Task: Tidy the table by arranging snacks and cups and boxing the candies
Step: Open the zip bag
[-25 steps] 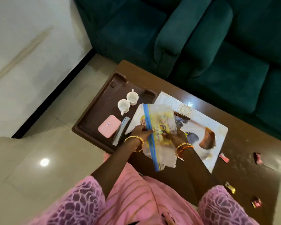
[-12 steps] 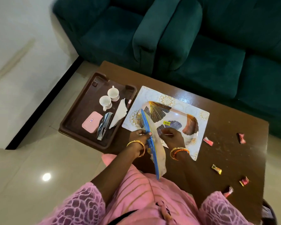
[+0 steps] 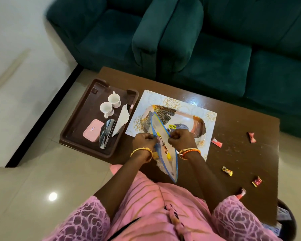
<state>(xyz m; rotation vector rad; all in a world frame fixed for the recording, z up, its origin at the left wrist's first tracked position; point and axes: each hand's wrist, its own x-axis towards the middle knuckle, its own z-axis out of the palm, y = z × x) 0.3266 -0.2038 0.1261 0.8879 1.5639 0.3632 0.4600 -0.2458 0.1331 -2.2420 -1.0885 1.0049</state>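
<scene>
Partly done, by the look of it. Two cups (image 3: 109,104) already sit together on the brown tray (image 3: 80,119) at centre left, beside the pink box (image 3: 92,130) and a napkin (image 3: 122,117). Candies not boxed — five lie loose on the table (image 3: 241,153) at right, e.g. one (image 3: 216,142) just off the mat and one (image 3: 227,171) lower down. Snack bag (image 3: 165,153) is mid-frame over the patterned plate (image 3: 189,119); left hand (image 3: 144,142) and right hand (image 3: 180,138) each pinch one lip of its blue zip edge, pulled apart, mouth gaping. Versus half a second ago — bag was edge-on and closed flat between the hands; now it is spread open. Snack contents hard to make out.
</scene>
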